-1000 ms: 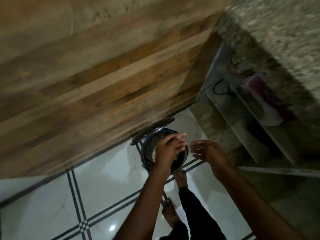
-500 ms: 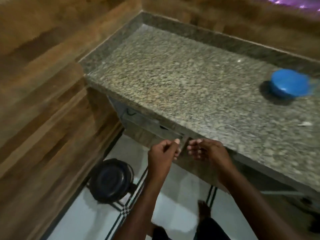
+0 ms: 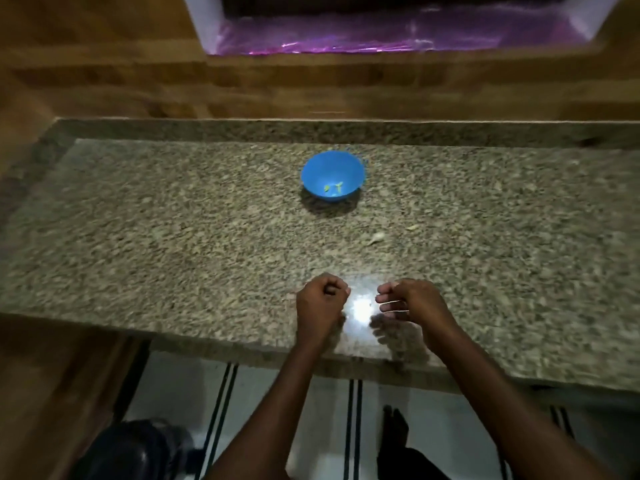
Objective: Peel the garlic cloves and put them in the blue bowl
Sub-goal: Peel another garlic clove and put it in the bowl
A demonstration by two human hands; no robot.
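The blue bowl point(image 3: 332, 174) stands on the granite counter point(image 3: 173, 237), toward the back, with a few small pale-green cloves in its bottom. Two unpeeled garlic cloves point(image 3: 375, 239) lie loose on the counter, right of and nearer than the bowl. My left hand point(image 3: 320, 303) hovers over the counter's front edge with its fingers curled into a fist, and nothing shows in it. My right hand point(image 3: 408, 301) is beside it, a short gap away, fingers loosely bent and holding nothing visible.
A dark round bin point(image 3: 135, 448) stands on the tiled floor at the lower left, below the counter. Wood panelling rises behind and left of the counter. A purple-lit window ledge point(image 3: 381, 36) is at the top. My feet point(image 3: 394, 427) are on the floor.
My view has swung up from the bin on the floor to the counter. Both hands have moved from above the bin to over the counter's front edge, and the left hand has closed into a fist.
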